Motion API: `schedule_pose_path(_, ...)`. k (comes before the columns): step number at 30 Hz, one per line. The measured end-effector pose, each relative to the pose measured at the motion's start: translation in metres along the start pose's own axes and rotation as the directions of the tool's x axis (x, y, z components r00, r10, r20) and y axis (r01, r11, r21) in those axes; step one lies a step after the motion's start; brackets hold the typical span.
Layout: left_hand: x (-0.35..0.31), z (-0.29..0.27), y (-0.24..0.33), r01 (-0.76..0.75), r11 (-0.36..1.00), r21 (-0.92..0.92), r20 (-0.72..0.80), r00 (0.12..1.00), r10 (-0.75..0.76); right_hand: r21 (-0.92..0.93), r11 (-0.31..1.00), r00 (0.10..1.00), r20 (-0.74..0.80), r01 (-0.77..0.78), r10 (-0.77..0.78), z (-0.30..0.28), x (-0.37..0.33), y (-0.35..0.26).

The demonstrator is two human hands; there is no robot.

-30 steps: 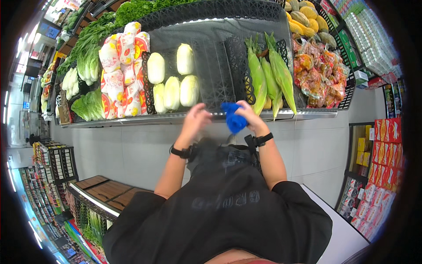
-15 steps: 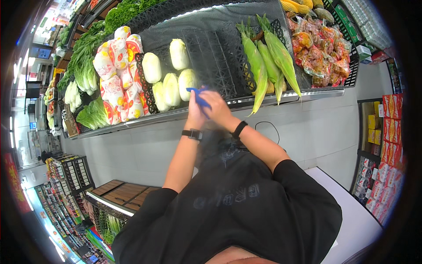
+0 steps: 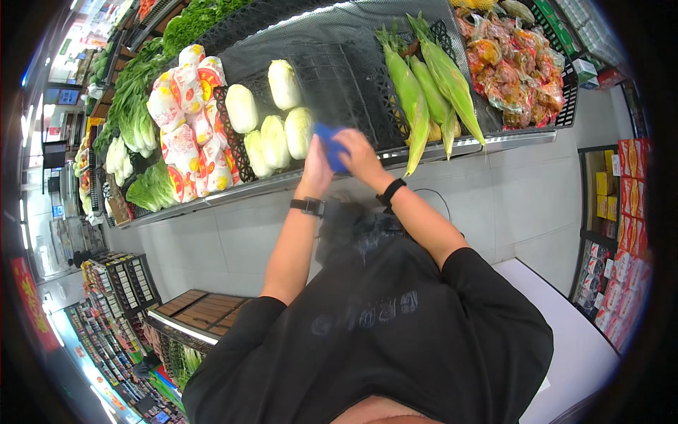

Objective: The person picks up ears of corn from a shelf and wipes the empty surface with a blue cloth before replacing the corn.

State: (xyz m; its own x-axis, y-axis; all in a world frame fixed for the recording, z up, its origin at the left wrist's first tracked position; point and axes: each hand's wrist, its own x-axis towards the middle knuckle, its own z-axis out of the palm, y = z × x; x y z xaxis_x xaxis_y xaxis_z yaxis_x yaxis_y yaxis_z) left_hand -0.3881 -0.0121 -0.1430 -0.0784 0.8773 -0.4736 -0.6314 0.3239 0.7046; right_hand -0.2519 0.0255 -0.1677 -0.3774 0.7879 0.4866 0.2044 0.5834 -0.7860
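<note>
Between my two hands, in front of the vegetable stand, is a small blue cloth-like thing (image 3: 329, 147), smeared by motion so its exact kind is unclear. My left hand (image 3: 317, 172) holds its left side, with fingers pointing up and partly hidden. From the right, my right hand (image 3: 360, 157) has its fingers closed on the other edge. Just beyond my left hand stands a napa cabbage (image 3: 299, 133), the nearest of several pale cabbages in a black crate. My left wrist wears a dark watch (image 3: 308, 206); a black band (image 3: 391, 191) circles my right wrist.
Corn cobs in green husks (image 3: 427, 88) lie right of my hands, their tips over the metal edge. Farther right are bagged reddish goods (image 3: 512, 71). Paper-wrapped produce (image 3: 185, 127) sits left of the cabbages. A white tabletop (image 3: 565, 339) is at my lower right.
The blue thing has turned and shows a broader, more blurred face. My right hand has shifted slightly right and up, a little apart from the left. The view has tilted slightly.
</note>
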Motion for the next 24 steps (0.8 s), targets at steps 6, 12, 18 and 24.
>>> schedule_pose_path(6,0.001,0.007,-0.007,0.069,0.988,0.137,-0.04,0.997,-0.064,-0.152,0.917,0.929,-0.096,-0.37,0.358,0.004,-0.014,0.052)
schedule_pose_path(12,0.012,-0.015,0.002,0.137,0.98,0.143,0.077,0.986,-0.149,0.167,0.961,0.975,0.065,-0.22,0.211,-0.002,0.001,-0.008)
schedule_pose_path(18,0.01,-0.009,0.003,0.083,0.954,0.288,-0.009,0.996,-0.083,0.339,0.76,0.765,-0.152,-0.555,0.626,-0.02,-0.018,0.045)
schedule_pose_path(24,-0.048,0.0,0.007,-0.076,0.99,0.116,-0.05,0.995,0.082,0.868,0.228,0.66,0.142,-0.442,0.738,-0.073,0.014,0.005)
